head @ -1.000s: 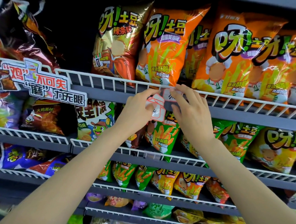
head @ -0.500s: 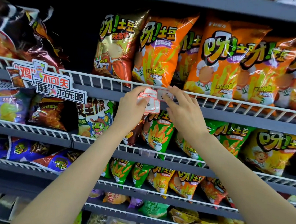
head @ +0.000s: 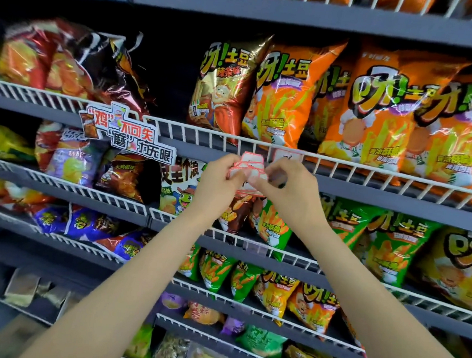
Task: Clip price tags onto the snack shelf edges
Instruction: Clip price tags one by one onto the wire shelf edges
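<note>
- Head view: both hands raised in front of the wire edge [head: 345, 165] of the second shelf from the top, near its middle.
- Left hand [head: 220, 177] curled round a small stack of price tags [head: 248, 170], white with red borders; stack held fanned, just below the wire edge and apart from it.
- Right hand [head: 288, 188] close beside the left, fingertips [head: 260, 179] pinching the right part of the same stack; which single tag is pinched, impossible to tell.
- One more red-bordered tag [head: 287, 155] already sitting on the wire edge, just above the right hand, below the orange chip bags [head: 288, 97]; print on it blurred.
- Large cut-out promo sign [head: 126, 136] with Chinese characters fixed on the same wire edge, to the left of the hands, well apart from the tag.
- On the shelf behind the wire edge: a red-gold chip bag [head: 224, 82] beside the orange ones, dark red bags [head: 67, 58] toward the left end.
- Next shelf below: green chip bags [head: 384, 245] at the right, a white bag with a cartoon figure [head: 178, 184] left of the left wrist.
- Lower shelves with smaller green, yellow and orange bags; left edge of the view blurred.
</note>
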